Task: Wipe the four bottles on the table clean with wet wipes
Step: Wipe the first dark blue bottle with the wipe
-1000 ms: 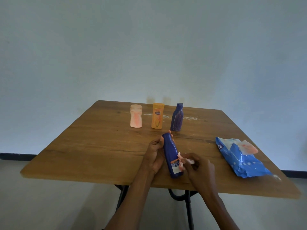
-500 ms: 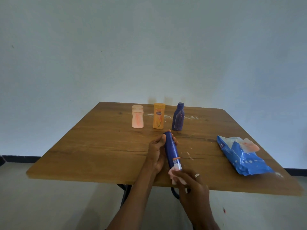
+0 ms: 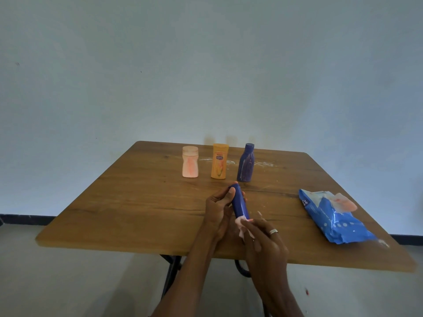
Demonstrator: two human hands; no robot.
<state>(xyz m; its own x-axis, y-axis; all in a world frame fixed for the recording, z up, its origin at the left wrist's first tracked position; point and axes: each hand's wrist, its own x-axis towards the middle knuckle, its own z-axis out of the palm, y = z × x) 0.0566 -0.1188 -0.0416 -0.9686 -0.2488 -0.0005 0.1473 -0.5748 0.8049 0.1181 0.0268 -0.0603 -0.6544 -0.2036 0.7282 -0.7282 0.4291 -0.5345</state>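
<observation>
My left hand (image 3: 218,210) grips a slim dark blue bottle (image 3: 239,203), held tilted over the near middle of the wooden table (image 3: 137,202). My right hand (image 3: 263,241) pinches a pale wet wipe (image 3: 242,226) against the bottle's lower end and hides that end. Three more bottles stand upright in a row at the back: a pink-white bottle (image 3: 190,161), an orange bottle (image 3: 220,161) and a dark purple bottle (image 3: 246,162).
A blue pack of wet wipes (image 3: 334,217) lies at the right side of the table, a wipe poking out of its top. White smears (image 3: 263,164) mark the wood behind the bottles. A small scrap (image 3: 260,215) lies right of my hands. A plain wall stands behind.
The bottle has turned about its long axis so its label no longer shows. My right hand with the wipe slid from the bottle's side down to its lower end.
</observation>
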